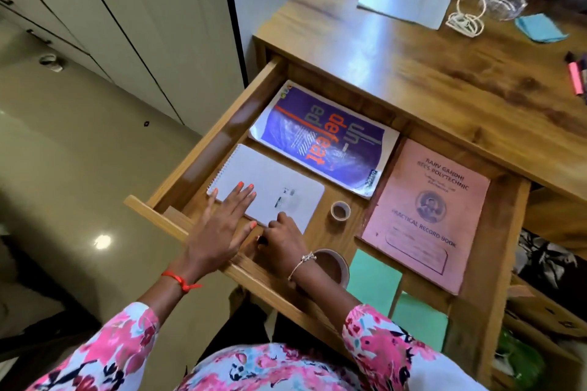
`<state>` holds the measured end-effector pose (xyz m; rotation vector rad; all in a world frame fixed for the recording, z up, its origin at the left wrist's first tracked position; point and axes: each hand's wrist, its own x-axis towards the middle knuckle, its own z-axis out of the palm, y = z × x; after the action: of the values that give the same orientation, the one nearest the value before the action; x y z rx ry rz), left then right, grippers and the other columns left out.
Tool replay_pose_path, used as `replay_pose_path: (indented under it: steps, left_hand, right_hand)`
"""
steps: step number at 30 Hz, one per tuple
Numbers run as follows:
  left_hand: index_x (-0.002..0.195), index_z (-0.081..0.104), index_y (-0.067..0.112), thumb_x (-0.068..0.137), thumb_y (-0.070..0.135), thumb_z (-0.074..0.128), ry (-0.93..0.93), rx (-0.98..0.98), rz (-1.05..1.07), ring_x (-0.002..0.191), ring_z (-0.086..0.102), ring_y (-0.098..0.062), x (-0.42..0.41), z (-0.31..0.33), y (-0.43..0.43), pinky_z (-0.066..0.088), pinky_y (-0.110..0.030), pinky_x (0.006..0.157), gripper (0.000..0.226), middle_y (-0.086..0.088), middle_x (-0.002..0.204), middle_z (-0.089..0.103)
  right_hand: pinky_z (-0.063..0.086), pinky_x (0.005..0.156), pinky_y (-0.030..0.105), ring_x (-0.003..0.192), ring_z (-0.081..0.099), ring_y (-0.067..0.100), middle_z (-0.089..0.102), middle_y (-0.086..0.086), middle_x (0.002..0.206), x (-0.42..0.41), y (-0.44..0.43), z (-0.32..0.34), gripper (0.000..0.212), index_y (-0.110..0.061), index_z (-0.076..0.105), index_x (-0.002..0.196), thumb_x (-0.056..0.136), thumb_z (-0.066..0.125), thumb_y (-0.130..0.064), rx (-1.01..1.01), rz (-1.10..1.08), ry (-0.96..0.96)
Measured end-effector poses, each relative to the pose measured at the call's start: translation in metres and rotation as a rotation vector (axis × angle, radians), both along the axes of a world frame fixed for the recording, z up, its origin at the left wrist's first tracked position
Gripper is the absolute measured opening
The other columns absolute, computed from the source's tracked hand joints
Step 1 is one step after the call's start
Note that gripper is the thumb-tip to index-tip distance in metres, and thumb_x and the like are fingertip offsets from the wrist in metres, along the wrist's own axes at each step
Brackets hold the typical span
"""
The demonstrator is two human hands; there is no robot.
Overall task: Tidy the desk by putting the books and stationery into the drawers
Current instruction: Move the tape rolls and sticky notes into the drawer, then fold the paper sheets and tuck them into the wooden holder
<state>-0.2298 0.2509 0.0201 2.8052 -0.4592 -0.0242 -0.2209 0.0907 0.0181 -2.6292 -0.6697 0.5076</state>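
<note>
Left grip (222, 225) presses flat, right grip (282, 238) pinches white notepad (279, 187) beside "un-defeated" book (324, 140).

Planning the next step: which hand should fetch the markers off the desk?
Probably the right hand: the markers lie at the desk's right edge, while the left hand rests flat on the notebook at the drawer's left.

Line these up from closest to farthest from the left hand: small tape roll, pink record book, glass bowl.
1. Small tape roll, in the drawer, right of the left hand.
2. Pink record book, drawer's right side.
3. Glass bowl, far back on the desktop.
</note>
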Motion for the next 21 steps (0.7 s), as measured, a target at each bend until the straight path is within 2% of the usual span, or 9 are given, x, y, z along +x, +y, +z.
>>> replay_pose_path:
  steps: [2, 4, 7, 9, 11, 13, 16, 19, 21]
  left_hand:
    - [0.141, 0.034, 0.011, 0.095, 0.053, 0.007, -0.012, 0.018, -0.007, 0.141, -0.001, -0.001, 0.001, 0.002, -0.001, 0.007, -0.047, 0.113, 0.068, -0.001, 0.149, 0.030]
    - [0.138, 0.039, 0.009, 0.097, 0.050, 0.009, -0.014, 0.013, -0.018, 0.141, 0.001, -0.002, 0.001, 0.004, -0.001, 0.005, -0.042, 0.112, 0.066, -0.003, 0.146, 0.037]
    - [0.136, 0.042, 0.010, 0.097, 0.049, 0.011, 0.005, -0.002, -0.059, 0.141, 0.004, -0.003, 0.001, 0.008, 0.000, 0.001, -0.037, 0.111, 0.064, -0.003, 0.145, 0.038]
    - [0.138, 0.039, 0.010, 0.097, 0.050, 0.012, 0.019, -0.012, -0.114, 0.141, 0.007, -0.005, 0.001, 0.009, 0.002, 0.002, -0.037, 0.111, 0.063, -0.002, 0.146, 0.036]
    - [0.140, 0.036, 0.011, 0.096, 0.051, 0.013, 0.019, -0.008, -0.199, 0.141, 0.011, -0.008, 0.000, 0.008, 0.004, 0.006, -0.039, 0.111, 0.063, -0.001, 0.147, 0.035]
    - [0.141, 0.033, 0.012, 0.096, 0.051, 0.015, 0.015, -0.010, -0.287, 0.141, 0.013, -0.009, -0.001, 0.008, 0.006, 0.009, -0.040, 0.110, 0.063, 0.000, 0.149, 0.032]
    - [0.143, 0.031, 0.014, 0.096, 0.053, 0.016, 0.008, -0.006, -0.398, 0.141, 0.012, -0.009, -0.001, 0.009, 0.008, 0.006, -0.038, 0.111, 0.062, 0.001, 0.150, 0.029]
    - [0.143, 0.028, 0.014, 0.097, 0.053, 0.015, 0.010, 0.000, -0.434, 0.141, 0.009, -0.008, 0.001, 0.007, 0.009, 0.005, -0.038, 0.111, 0.062, 0.001, 0.150, 0.028]
    - [0.143, 0.025, 0.013, 0.097, 0.053, 0.013, 0.010, -0.012, -0.442, 0.141, 0.009, -0.008, 0.003, 0.007, 0.008, 0.007, -0.038, 0.110, 0.063, 0.000, 0.150, 0.027]
  right_hand:
    - [0.043, 0.067, 0.034, 0.080, 0.054, 0.032, 0.066, 0.014, 0.068, 0.000, 0.003, 0.000, 0.019, -0.003, 0.070, 0.071, 0.076, 0.059, -0.019, -0.035, -0.004, -0.045]
    - [0.045, 0.055, 0.025, 0.065, 0.057, 0.027, 0.060, 0.004, 0.052, -0.002, 0.005, 0.000, 0.015, -0.012, 0.067, 0.054, 0.060, 0.066, -0.026, -0.097, -0.001, -0.008]
    - [0.039, 0.049, 0.016, 0.056, 0.055, 0.016, 0.054, -0.007, 0.044, 0.000, 0.008, -0.006, 0.022, -0.021, 0.063, 0.046, 0.045, 0.078, -0.038, -0.117, -0.016, -0.022]
    - [0.040, 0.051, 0.018, 0.062, 0.055, 0.017, 0.057, -0.004, 0.050, -0.001, 0.009, 0.000, 0.023, -0.021, 0.067, 0.052, 0.049, 0.080, -0.039, -0.085, -0.068, -0.031]
    - [0.045, 0.068, 0.029, 0.085, 0.053, 0.023, 0.066, 0.007, 0.076, 0.001, 0.003, 0.008, 0.022, -0.011, 0.072, 0.078, 0.073, 0.068, -0.032, -0.044, -0.154, -0.005]
    - [0.044, 0.079, 0.035, 0.098, 0.050, 0.028, 0.066, 0.014, 0.093, -0.003, -0.006, 0.012, 0.026, -0.003, 0.069, 0.095, 0.083, 0.059, -0.024, 0.005, -0.253, 0.022]
    - [0.049, 0.070, 0.029, 0.089, 0.060, 0.027, 0.069, 0.012, 0.088, -0.018, -0.023, 0.019, 0.024, -0.005, 0.070, 0.091, 0.080, 0.067, -0.026, 0.091, -0.482, -0.067]
    - [0.047, 0.080, 0.032, 0.097, 0.057, 0.024, 0.065, 0.012, 0.102, -0.037, -0.037, 0.028, 0.031, -0.006, 0.066, 0.104, 0.088, 0.057, -0.030, 0.112, -0.650, -0.079]
    - [0.046, 0.081, 0.029, 0.096, 0.057, 0.022, 0.064, 0.010, 0.103, -0.048, -0.044, 0.034, 0.029, -0.007, 0.066, 0.103, 0.088, 0.057, -0.030, 0.124, -0.770, -0.093]
